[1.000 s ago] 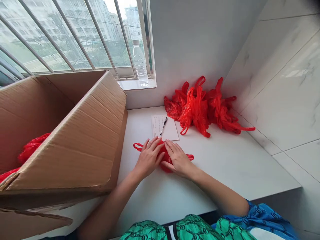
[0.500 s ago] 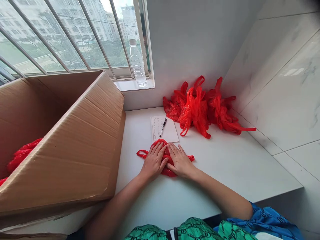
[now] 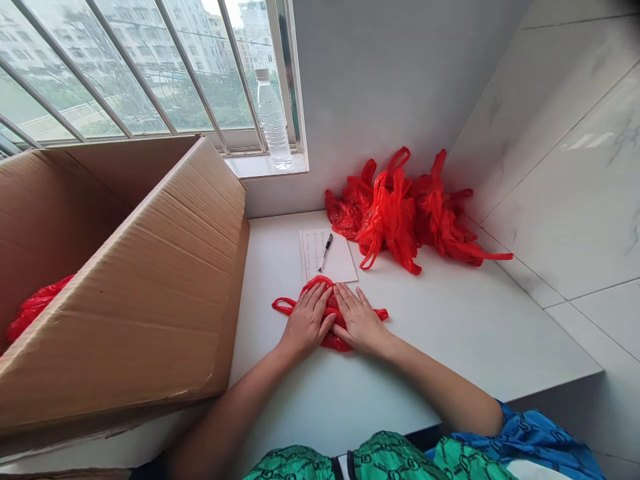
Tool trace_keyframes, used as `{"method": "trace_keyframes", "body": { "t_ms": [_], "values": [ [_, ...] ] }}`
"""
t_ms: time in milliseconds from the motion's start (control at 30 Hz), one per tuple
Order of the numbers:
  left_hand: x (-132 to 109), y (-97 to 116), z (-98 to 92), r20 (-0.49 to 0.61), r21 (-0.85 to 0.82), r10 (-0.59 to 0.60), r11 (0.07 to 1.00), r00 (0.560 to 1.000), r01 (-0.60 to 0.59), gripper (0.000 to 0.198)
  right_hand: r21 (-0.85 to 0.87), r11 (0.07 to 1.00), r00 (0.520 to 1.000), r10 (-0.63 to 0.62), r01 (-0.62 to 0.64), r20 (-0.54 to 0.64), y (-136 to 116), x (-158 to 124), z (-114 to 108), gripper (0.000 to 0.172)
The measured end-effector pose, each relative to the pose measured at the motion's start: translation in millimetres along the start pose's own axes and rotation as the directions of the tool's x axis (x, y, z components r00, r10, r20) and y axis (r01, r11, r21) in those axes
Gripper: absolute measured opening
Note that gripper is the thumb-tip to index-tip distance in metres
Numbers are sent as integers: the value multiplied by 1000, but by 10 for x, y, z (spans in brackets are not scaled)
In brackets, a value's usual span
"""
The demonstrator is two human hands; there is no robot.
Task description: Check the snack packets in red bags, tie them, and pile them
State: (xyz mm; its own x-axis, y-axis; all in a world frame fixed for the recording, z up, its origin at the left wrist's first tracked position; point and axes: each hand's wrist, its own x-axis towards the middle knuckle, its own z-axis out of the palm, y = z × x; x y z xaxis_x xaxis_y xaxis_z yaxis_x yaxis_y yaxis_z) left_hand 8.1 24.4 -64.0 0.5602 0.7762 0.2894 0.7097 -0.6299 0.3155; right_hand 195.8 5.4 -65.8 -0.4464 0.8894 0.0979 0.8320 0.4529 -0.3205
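A red plastic bag (image 3: pixel 336 342) lies on the white table under both of my hands, with a loop handle sticking out to the left and a short end to the right. My left hand (image 3: pixel 309 319) rests flat on its left half, fingers stretched forward. On its right half my right hand (image 3: pixel 361 320) is pressed flat too, fingers extended. The palms hide much of the bag, so whatever may be inside it cannot be seen. Just beyond the fingertips are a sheet of paper with writing (image 3: pixel 341 260) and a black-capped pen (image 3: pixel 325 252) lying on it.
Several red plastic bags (image 3: pixel 395 213) are heaped at the table's back, against the wall. At left stands a large open cardboard box (image 3: pixel 165 287) with red plastic (image 3: pixel 37 307) inside. A clear water bottle (image 3: pixel 274 127) stands on the sill by the barred window. The white table (image 3: pixel 480 327) ends at a tiled wall.
Both hands stay flat on the red bag in the same place. Only the camera view has shifted very slightly.
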Motion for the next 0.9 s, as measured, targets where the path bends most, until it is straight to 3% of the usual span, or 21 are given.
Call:
{"method": "trace_keyframes", "body": {
  "t_ms": [433, 600, 767, 900],
  "values": [
    [10, -2, 6, -21, -38, 1, 999, 1000, -1, 55, 41, 999, 1000, 6, -8, 30, -5, 21, -15, 78],
    [-10, 54, -192, 18, -12, -32, 999, 999, 32, 48, 98, 994, 999, -53, 52, 10, 64, 4, -106, 75],
    [-117, 214, -457, 15, 24, -18, 1000, 1000, 18, 41, 225, 964, 988, -123, 142, -98, 215, -49, -319, 55],
    [-136, 437, -462, 108, 36, -110, 994, 988, 107, 40, 333, 922, 980, -172, 196, -102, 269, -86, -429, 29]
  ]
}}
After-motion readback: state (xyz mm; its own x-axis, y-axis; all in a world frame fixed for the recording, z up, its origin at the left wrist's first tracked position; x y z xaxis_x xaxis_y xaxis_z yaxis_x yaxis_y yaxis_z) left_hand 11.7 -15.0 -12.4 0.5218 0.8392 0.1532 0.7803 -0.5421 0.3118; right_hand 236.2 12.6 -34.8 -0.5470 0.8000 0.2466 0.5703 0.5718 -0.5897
